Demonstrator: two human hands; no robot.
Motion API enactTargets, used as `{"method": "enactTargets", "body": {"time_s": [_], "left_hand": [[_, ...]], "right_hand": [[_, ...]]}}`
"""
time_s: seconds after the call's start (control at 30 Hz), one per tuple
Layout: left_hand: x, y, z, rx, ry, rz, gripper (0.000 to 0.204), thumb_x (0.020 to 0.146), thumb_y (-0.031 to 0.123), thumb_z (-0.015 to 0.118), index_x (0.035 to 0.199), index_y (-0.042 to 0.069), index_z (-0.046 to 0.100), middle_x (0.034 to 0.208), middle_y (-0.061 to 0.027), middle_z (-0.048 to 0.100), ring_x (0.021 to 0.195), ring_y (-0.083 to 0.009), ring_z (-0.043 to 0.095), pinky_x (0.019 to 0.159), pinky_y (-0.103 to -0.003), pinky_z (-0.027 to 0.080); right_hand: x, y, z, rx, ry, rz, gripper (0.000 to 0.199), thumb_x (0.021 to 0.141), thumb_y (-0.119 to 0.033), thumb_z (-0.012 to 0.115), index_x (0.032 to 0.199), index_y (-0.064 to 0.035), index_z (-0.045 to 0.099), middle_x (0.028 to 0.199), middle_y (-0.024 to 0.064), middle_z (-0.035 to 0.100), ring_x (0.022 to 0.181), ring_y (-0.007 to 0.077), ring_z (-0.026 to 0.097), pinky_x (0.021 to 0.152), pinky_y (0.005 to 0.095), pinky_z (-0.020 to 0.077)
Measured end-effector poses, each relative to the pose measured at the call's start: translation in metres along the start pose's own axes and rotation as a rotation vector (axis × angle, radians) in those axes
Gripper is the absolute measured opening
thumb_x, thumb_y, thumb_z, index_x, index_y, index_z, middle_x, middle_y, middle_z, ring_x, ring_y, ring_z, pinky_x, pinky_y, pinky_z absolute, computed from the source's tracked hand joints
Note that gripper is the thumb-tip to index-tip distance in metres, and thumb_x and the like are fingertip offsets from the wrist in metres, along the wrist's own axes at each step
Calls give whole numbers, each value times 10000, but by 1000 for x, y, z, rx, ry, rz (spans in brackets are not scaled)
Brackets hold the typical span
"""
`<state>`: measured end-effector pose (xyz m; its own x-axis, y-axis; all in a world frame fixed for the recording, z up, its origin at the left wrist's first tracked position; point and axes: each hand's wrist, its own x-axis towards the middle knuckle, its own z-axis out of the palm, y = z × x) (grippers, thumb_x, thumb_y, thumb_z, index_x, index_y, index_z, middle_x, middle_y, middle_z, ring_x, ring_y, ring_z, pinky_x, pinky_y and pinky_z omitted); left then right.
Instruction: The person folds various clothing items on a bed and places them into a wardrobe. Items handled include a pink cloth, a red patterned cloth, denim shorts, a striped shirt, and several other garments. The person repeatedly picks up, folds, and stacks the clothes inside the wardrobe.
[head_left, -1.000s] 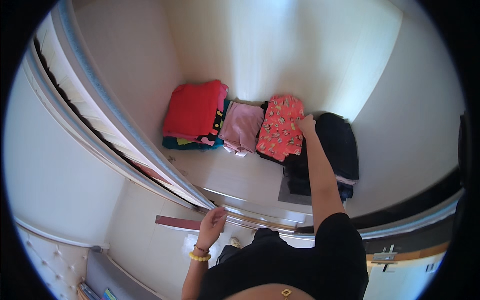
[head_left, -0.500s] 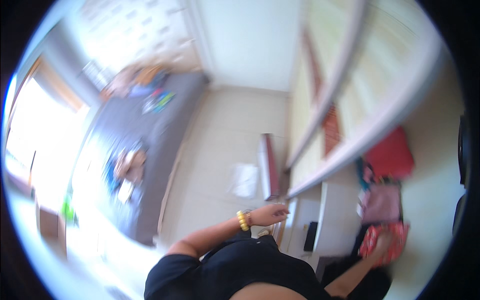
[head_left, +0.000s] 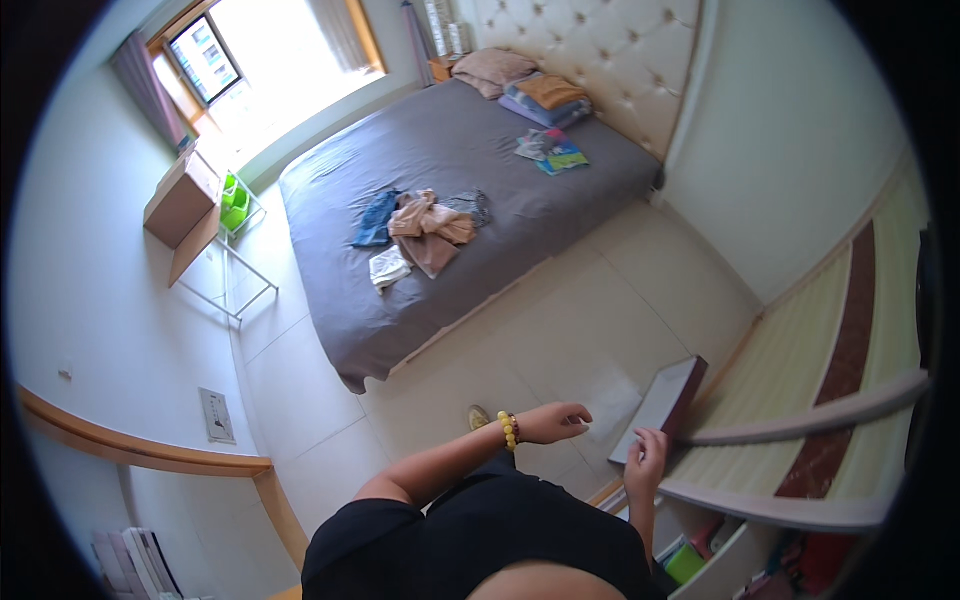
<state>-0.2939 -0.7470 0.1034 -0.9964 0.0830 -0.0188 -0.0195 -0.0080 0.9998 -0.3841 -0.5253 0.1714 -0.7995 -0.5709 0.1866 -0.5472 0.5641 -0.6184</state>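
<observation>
My left hand [head_left: 556,422], with a yellow beaded bracelet [head_left: 509,430] at its wrist, hovers in front of my body. Its fingers are loosely bent and nothing is in them. My right hand [head_left: 648,460] is raised just to its right, fingers apart and slightly curled, also without anything in it. Close to the right hand is a long shallow box [head_left: 658,408] on the floor, white inside with a dark red side. Away on the grey bed lie a heap of beige and brown clothes [head_left: 430,225], blue jeans [head_left: 377,220] and a folded white cloth [head_left: 389,267].
A wardrobe with striped sliding doors [head_left: 840,360] stands at right; an open compartment below holds a green item [head_left: 686,563]. On the bed are folded bedding [head_left: 545,98], a pillow [head_left: 495,68] and colourful packets [head_left: 560,152]. A desk [head_left: 195,235] stands at left by the window.
My right hand has left the red patterned cloth in the wardrobe and come up beside my left hand, empty. My view has swung left toward the bed.
</observation>
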Motion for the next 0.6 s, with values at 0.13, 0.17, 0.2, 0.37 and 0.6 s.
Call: {"method": "enactTargets", "body": {"time_s": [0.13, 0.17, 0.2, 0.37, 0.6], "left_hand": [[-36, -13, -110, 175, 206, -227, 297, 910, 208, 566, 1153, 36, 570, 1001, -124, 640, 895, -188, 615, 821, -309, 489], [-49, -4, -138, 182, 267, -276, 299, 910, 206, 568, 1149, 27, 568, 985, -120, 644, 887, -177, 612, 816, -304, 489], [-61, -4, -160, 144, 333, -267, 303, 905, 207, 569, 1143, 20, 566, 984, -128, 646, 890, -191, 618, 806, -312, 493], [-107, -5, -246, -2, 601, -274, 305, 908, 194, 572, 1149, 8, 557, 978, -92, 636, 885, -133, 597, 789, -277, 486], [-157, -35, -332, -194, 914, -384, 302, 910, 193, 584, 1143, 2, 562, 953, -65, 642, 884, -123, 617, 768, -260, 489]], "right_hand": [[77, -17, 110, 114, -481, -53, 276, 802, -56, 535, 1069, -19, 596, 1015, 161, 592, 894, 295, 608, 797, 351, 482], [96, -32, 135, 101, -576, -70, 285, 804, -75, 541, 1078, -23, 595, 1013, 163, 599, 890, 302, 613, 800, 355, 483], [115, -47, 155, 93, -610, -116, 288, 807, -92, 547, 1084, -30, 594, 1014, 162, 603, 898, 303, 613, 803, 359, 482], [191, -127, 232, 123, -776, -223, 300, 823, -144, 567, 1106, -48, 590, 1027, 158, 613, 945, 307, 607, 821, 369, 478], [300, -177, 345, 78, -1098, -301, 281, 844, -156, 563, 1095, -32, 598, 1011, 141, 631, 924, 269, 618, 808, 345, 486]]}}
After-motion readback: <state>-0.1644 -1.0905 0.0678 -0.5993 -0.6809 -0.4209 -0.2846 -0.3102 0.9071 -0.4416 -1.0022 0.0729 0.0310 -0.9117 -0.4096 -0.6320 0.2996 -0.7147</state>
